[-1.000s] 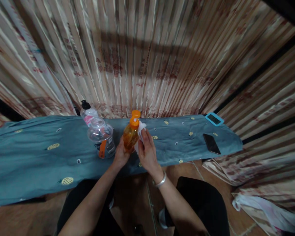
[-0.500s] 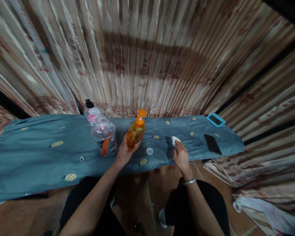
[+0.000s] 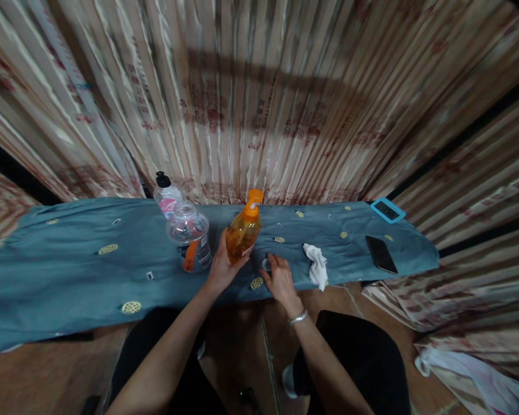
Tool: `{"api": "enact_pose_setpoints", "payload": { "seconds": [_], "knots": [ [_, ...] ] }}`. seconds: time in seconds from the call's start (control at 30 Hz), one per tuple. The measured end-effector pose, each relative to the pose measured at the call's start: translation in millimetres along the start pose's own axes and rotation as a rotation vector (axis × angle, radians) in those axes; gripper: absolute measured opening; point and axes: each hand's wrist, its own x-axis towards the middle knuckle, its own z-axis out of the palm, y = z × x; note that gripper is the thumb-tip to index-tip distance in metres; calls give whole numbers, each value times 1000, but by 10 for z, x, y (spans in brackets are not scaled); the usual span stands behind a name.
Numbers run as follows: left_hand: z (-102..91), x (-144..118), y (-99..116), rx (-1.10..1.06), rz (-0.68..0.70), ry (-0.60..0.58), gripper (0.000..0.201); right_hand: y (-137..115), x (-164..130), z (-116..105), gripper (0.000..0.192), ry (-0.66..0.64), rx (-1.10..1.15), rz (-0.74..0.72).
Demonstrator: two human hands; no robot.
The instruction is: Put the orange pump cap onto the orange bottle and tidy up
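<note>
My left hand [image 3: 225, 266] is wrapped round an orange pump bottle [image 3: 243, 233], tilted a little to the right with its orange pump head at the top. My right hand [image 3: 280, 279] is down on the cloth, thumb and fingertips at the edges of a small round clear lid [image 3: 266, 264]. To the right of that hand lies a crumpled white tissue [image 3: 316, 266]. Left of the orange bottle stands an open clear plastic jar [image 3: 189, 235] with an orange label strip. Behind the jar is a clear bottle [image 3: 168, 199] with a black top and a pink label.
A patterned teal cloth [image 3: 78, 271] covers the long narrow table. A black phone [image 3: 381, 253] and a blue-framed digital display [image 3: 388, 210] lie at its right end. Pleated curtains [image 3: 259, 104] hang behind and at the right, close to the table.
My right hand has let go of the white tissue, which now lies on the cloth, and has moved left to the round lid. The left hand still holds the orange bottle.
</note>
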Motion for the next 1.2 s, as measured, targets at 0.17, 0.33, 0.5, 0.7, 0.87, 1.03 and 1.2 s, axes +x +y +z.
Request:
{"api": "enact_pose_setpoints", "payload": {
  "seconds": [0.17, 0.33, 0.5, 0.7, 0.87, 1.03, 1.2],
  "knots": [
    [29, -133, -45, 94, 92, 55, 96, -105, -95, -156, 39, -50, 31, 6],
    [-22, -384, 15, 260, 281, 68, 93, -399, -330, -519, 25, -78, 351, -141],
    [-192, -526, 114, 359, 391, 142, 88, -681, -414, -926, 33, -22, 469, -247],
    [-528, -439, 304, 438, 461, 326, 84, -1143, -95, -1311, 43, 120, 335, -498],
    [-758, -158, 286, 330, 305, 522, 110, -1682, 425, -1515, 36, 80, -11, -666],
    [-785, 0, 136, 150, 133, 485, 115, -2016, 700, -1591, 31, 73, -388, -822],
    [-781, 15, 64, 68, 138, 463, 96, -2200, 793, -1729, 32, -72, -520, -946]
  ]
}}
